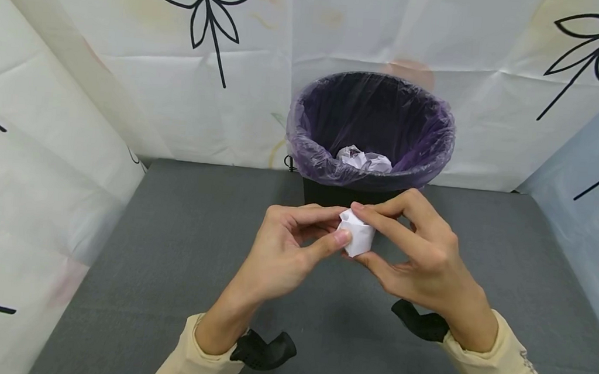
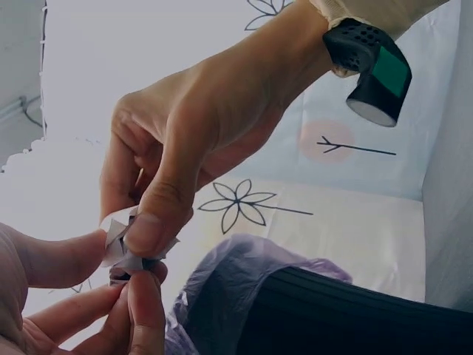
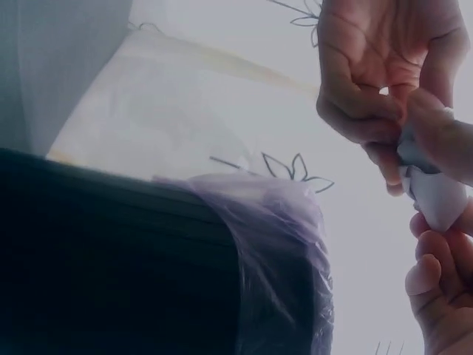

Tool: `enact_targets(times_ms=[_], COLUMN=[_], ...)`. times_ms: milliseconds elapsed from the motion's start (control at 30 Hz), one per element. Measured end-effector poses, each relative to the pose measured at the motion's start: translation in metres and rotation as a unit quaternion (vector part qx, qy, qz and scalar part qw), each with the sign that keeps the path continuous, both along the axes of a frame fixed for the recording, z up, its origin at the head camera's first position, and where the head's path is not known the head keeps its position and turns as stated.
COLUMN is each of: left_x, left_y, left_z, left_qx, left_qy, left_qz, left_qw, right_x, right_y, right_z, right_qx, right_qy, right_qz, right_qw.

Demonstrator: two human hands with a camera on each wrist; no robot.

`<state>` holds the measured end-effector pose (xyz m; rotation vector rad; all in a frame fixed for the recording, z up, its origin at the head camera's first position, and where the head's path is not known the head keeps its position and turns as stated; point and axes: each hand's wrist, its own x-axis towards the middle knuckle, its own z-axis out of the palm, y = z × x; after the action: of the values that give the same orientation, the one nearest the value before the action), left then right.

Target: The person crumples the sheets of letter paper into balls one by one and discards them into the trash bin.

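Note:
A small folded wad of white paper [image 1: 359, 238] is held between both hands in front of the bin. My left hand [image 1: 286, 250] pinches its left side, thumb in front and fingers behind. From the right, my right hand [image 1: 421, 255] grips it with fingertips on its top edge and thumb underneath. In the left wrist view the paper [image 2: 117, 235] shows creased, pointed folds between the fingertips. The right wrist view has the paper [image 3: 440, 196] at the right edge, partly hidden by fingers.
Just beyond the hands stands a black bin [image 1: 330, 194] lined with a purple plastic bag [image 1: 312, 161]. Crumpled white paper [image 1: 365, 159] lies inside it. The grey table [image 1: 195, 231] is bordered by white sheets [image 1: 127, 97] with black flower drawings.

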<state>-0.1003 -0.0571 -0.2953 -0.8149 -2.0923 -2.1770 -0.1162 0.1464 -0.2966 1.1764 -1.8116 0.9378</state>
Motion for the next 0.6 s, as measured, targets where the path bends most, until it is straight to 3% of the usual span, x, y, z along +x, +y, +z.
enact_targets(times_ms=[333,600], left_x=[0.0021,0.0035], left_y=[0.0058,0.0085], left_z=[-0.0007,0.0011], left_qx=[0.004,0.010], left_qy=[0.025,0.041], left_qz=[0.020,0.038], left_qw=[0.9995,0.9984], right_x=[0.0004,-0.0019], right_y=[-0.0045,-0.0069], right_z=[-0.0009,-0.0001], right_qx=[-0.036,-0.062], right_qy=[0.013,0.008], right_qz=[-0.023,-0.008], right_qw=[0.9990,0.9980])
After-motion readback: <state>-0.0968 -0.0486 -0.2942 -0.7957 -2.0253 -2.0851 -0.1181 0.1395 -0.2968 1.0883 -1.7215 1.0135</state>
